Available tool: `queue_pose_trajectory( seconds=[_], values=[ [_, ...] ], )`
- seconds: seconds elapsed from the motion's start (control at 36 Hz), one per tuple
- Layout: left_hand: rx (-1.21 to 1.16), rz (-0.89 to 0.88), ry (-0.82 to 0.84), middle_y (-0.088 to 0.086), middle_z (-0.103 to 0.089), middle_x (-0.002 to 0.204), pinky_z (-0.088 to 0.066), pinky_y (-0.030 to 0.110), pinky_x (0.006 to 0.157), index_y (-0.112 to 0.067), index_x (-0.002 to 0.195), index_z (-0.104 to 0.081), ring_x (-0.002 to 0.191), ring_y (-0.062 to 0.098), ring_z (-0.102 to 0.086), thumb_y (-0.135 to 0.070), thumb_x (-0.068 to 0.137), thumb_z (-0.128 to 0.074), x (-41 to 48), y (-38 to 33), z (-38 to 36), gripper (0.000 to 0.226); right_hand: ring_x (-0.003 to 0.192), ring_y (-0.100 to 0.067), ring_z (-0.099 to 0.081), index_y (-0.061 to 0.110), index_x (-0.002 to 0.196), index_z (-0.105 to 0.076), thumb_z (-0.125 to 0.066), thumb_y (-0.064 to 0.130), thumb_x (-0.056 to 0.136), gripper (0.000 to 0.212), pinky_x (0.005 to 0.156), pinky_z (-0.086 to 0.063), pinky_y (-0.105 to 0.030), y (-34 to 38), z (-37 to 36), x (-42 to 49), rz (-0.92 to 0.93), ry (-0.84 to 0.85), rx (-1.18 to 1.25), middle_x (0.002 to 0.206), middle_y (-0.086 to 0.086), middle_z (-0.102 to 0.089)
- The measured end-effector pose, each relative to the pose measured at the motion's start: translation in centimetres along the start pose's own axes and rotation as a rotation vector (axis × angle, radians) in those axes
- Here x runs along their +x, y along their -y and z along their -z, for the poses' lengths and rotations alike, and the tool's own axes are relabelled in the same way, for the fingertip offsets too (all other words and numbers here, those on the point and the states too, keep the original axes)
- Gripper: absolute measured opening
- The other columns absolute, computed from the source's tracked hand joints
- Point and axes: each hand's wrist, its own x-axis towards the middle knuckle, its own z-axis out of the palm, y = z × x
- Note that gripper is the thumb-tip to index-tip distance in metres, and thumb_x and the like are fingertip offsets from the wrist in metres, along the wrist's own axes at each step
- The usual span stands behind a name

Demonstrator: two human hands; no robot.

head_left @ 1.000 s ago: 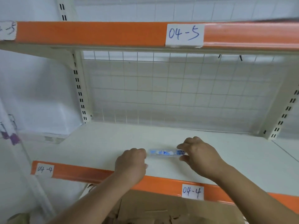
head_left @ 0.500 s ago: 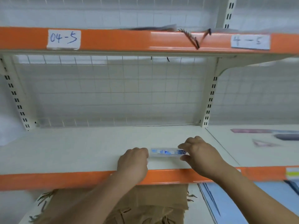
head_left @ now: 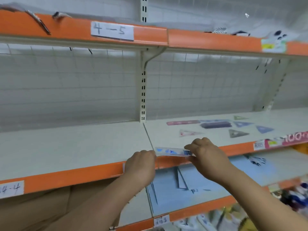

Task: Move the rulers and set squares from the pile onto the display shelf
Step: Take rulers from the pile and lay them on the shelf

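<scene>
Ruler (head_left: 172, 151): clear glossy plastic, blue print. Shelf (head_left: 75, 147): matt cream painted metal, glossy orange edge strip (head_left: 75, 176). Labels (head_left: 112, 30): white paper.

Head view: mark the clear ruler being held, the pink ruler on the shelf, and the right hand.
clear ruler (head_left: 171, 151), head view, its blue-printed middle.
pink ruler (head_left: 182, 122), head view, mid-length of its face.
right hand (head_left: 206, 154), head view, back of the hand.

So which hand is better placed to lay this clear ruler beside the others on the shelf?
Right, probably. The right hand pinches the clear ruler at the end nearer the pink ruler and set squares; the left hand holds the far end.
</scene>
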Motion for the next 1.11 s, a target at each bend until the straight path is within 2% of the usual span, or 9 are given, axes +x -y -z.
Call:
queue_pose_trajectory(
  seconds=[0.14, 0.28, 0.44, 0.56, 0.78, 0.94, 1.11],
  values=[
    [0.041, -0.090, 0.023, 0.005, -0.057, 0.122, -0.047, 0.034, 0.086, -0.018, 0.119, -0.055, 0.112, 0.026, -0.054, -0.012, 0.090, -0.050, 2.1, -4.6, -1.5, 0.030, 0.110, -0.022, -0.044, 0.024, 0.126, -0.054, -0.050, 0.034, 0.095, 0.033, 0.080, -0.045, -0.032, -4.7, -0.1, -1.7, -0.082, -0.002, 0.005, 0.116, 0.002, -0.056],
    [0.026, -0.158, 0.043, 0.003, -0.057, 0.120, -0.047, 0.033, 0.085, -0.019, 0.116, -0.056, 0.111, 0.024, -0.054, -0.012, 0.089, -0.054, 4.9, -7.7, -2.5, 0.028, 0.107, -0.024, -0.047, 0.024, 0.124, -0.056, -0.053, 0.034, 0.093, 0.033, 0.080, -0.046, -0.033, -8.3, -0.9, -2.1, -0.143, -0.012, -0.001, 0.114, 0.000, -0.058],
    [-0.008, -0.205, 0.042, 0.001, -0.057, 0.122, -0.047, 0.032, 0.088, -0.020, 0.117, -0.057, 0.113, 0.024, -0.053, -0.011, 0.091, -0.047, 9.7, -10.9, -3.2, 0.029, 0.106, -0.023, -0.047, 0.022, 0.119, -0.059, -0.051, 0.027, 0.093, 0.028, 0.081, -0.047, -0.036, -13.0, -1.4, -0.5, -0.194, -0.013, -0.043, 0.112, 0.000, -0.058],
    [-0.022, -0.217, -0.003, 0.000, -0.059, 0.121, -0.046, 0.032, 0.086, -0.022, 0.114, -0.058, 0.113, 0.023, -0.054, -0.014, 0.094, -0.047, 14.1, -12.6, -3.2, 0.024, 0.112, -0.021, -0.044, 0.024, 0.124, -0.056, -0.050, 0.032, 0.094, 0.032, 0.084, -0.045, -0.031, -16.4, -1.1, 2.0, -0.227, -0.014, -0.081, 0.116, 0.002, -0.056],
    [0.003, -0.211, 0.017, -0.002, -0.063, 0.111, -0.045, 0.027, 0.072, -0.023, 0.107, -0.060, 0.098, 0.019, -0.062, -0.011, 0.092, -0.045, 21.6, -15.3, -3.4, 0.024, 0.107, -0.022, -0.046, 0.023, 0.120, -0.059, -0.053, 0.033, 0.093, 0.030, 0.081, -0.044, -0.033, -21.9, -1.9, 7.1, -0.251, -0.045, -0.104, 0.113, 0.001, -0.057],
    [0.019, -0.196, 0.025, -0.002, -0.064, 0.112, -0.046, 0.028, 0.072, -0.021, 0.108, -0.062, 0.100, 0.019, -0.062, -0.010, 0.092, -0.048, 24.7, -16.2, -4.3, 0.024, 0.104, -0.022, -0.045, 0.022, 0.122, -0.058, -0.053, 0.032, 0.093, 0.031, 0.082, -0.045, -0.033, -24.6, -4.1, 9.7, -0.215, -0.016, -0.052, 0.109, 0.000, -0.056],
    [0.042, -0.174, -0.040, -0.002, -0.064, 0.105, -0.042, 0.027, 0.066, -0.019, 0.098, -0.063, 0.099, 0.019, -0.060, -0.012, 0.093, -0.047, 27.0, -16.6, -4.6, 0.018, 0.108, -0.021, -0.045, 0.024, 0.125, -0.057, -0.053, 0.031, 0.093, 0.033, 0.082, -0.042, -0.031, -26.5, -5.3, 12.5, -0.163, -0.025, -0.014, 0.113, 0.001, -0.056]
  ],
)
